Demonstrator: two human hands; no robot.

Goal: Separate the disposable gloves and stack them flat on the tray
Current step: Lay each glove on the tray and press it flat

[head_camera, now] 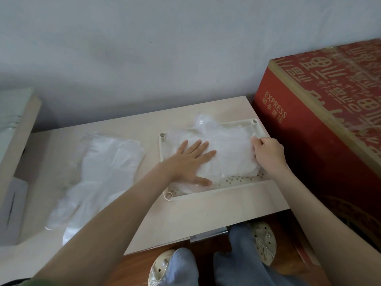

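"Two heaps of clear film on one tabletop [185, 215]. Why?" asks the desk.

"At left, the loose gloves [99, 172] lie unsorted, straight on the tabletop and well apart from the tray. Next, the left hand [189, 162], fingers straight and spread, presses flat on the stacked gloves [231, 147] in the pale tray [216, 190], likely to pin the slippery sheets and push out air."

"And the other hand?"

"The right hand [268, 153], fingers curled, pinches the top sheet's right edge near the tray's rim, seemingly to draw it smooth. A red carton [309, 141] stands just beside the tray, far right."

"Counts?"

"Two hands, one tray, one carton, two heaps. Single gloves cannot be counted, because the layers are translucent and overlap."
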